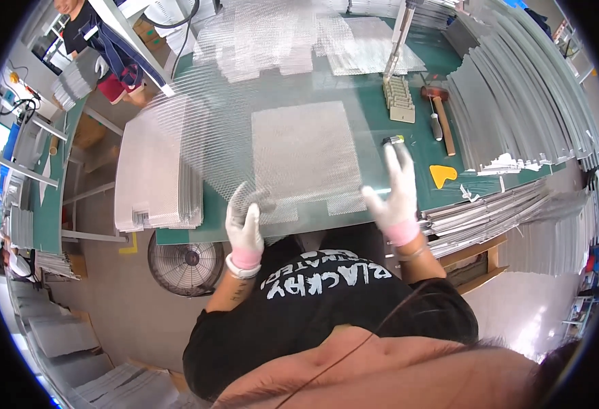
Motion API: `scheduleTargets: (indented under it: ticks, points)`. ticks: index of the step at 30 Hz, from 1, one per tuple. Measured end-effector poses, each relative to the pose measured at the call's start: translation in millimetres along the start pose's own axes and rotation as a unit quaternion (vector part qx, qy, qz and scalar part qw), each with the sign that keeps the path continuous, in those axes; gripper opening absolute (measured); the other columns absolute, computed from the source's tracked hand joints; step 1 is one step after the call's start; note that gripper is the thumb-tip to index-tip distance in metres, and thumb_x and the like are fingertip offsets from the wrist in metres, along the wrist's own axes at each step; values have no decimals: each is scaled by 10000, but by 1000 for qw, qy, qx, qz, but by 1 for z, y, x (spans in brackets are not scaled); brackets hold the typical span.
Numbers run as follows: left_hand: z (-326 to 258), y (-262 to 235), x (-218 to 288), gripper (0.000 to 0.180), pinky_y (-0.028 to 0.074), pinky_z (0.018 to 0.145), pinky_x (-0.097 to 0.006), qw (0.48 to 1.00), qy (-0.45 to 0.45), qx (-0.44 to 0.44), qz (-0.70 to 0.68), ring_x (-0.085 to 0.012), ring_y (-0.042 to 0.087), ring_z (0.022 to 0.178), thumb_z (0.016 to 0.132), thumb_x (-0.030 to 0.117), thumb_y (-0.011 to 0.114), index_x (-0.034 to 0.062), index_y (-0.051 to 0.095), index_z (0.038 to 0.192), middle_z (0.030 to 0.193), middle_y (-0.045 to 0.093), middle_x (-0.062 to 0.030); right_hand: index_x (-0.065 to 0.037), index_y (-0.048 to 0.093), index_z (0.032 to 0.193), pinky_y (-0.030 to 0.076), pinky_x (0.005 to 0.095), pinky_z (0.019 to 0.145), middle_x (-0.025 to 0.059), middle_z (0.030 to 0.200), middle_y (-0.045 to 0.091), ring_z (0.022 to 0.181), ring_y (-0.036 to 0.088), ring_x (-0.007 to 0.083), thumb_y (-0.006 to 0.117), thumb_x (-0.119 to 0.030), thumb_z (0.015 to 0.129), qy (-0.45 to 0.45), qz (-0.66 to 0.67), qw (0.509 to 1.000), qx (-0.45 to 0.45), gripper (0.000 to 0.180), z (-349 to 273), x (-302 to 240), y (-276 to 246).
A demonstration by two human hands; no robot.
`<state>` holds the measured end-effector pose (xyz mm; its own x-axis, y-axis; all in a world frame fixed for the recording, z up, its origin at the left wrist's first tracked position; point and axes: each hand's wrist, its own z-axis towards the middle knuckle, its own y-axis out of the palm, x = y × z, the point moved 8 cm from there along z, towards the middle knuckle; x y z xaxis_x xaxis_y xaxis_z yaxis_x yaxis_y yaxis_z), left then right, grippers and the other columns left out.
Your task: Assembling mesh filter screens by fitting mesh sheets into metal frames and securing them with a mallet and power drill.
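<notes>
At the table's near edge, my left hand (245,228), in a white glove with a pink cuff, has its thumb and fingers about the near corner of a translucent sheet (211,136) with a fine ribbed pattern. That sheet slants up and away to the left. My right hand (400,194), gloved the same way, is open with fingers spread, over the right edge of a clear panel. Between my hands a whitish textured rectangular sheet (306,150) lies flat. Just beyond my right fingertips is a small dark and yellow-green item (393,140).
White panels (151,163) are stacked left, tall grey sheets (517,102) right. A mallet (444,123), screwdriver (436,127), yellow scraper (442,176) and beige ridged block (399,99) lie on the green table (299,234). A floor fan (186,264) stands below; another person (102,51) is far left.
</notes>
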<state>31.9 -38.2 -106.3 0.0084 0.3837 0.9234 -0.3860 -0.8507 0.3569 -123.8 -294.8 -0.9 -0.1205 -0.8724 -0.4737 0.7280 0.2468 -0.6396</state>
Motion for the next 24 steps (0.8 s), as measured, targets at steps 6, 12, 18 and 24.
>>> scheduleTargets:
  ticks: [6,12,18,24]
  points:
    - [-30,-18,10,661,520,816,-318,954,64,2,293,-196,598,886,866,34,605,43,320,1464,1183,551,-128,-44,465,1400,522,341,714,143,910,636,751,629,249,751,-200,777,90,71,968,-222,703,-43,23,36]
    - [11,15,8,736,481,780,-396,791,152,-83,587,-311,569,882,716,270,816,38,495,1336,978,564,-158,-34,540,1308,518,384,810,184,1035,645,893,642,324,757,-260,764,102,68,972,-202,628,-33,53,72]
    - [56,18,-23,701,495,735,-408,758,92,-105,637,-293,585,804,729,346,802,66,530,1311,891,565,-130,-56,537,1310,492,396,913,189,1119,637,1036,621,333,740,-328,781,86,24,976,-200,629,-8,75,100]
    - [57,9,-50,704,497,809,-412,725,28,-127,676,-306,598,921,752,400,775,84,526,1330,988,587,-148,-63,541,1318,490,374,935,188,1194,621,1092,609,327,742,-315,782,127,-9,960,-251,625,-31,92,125]
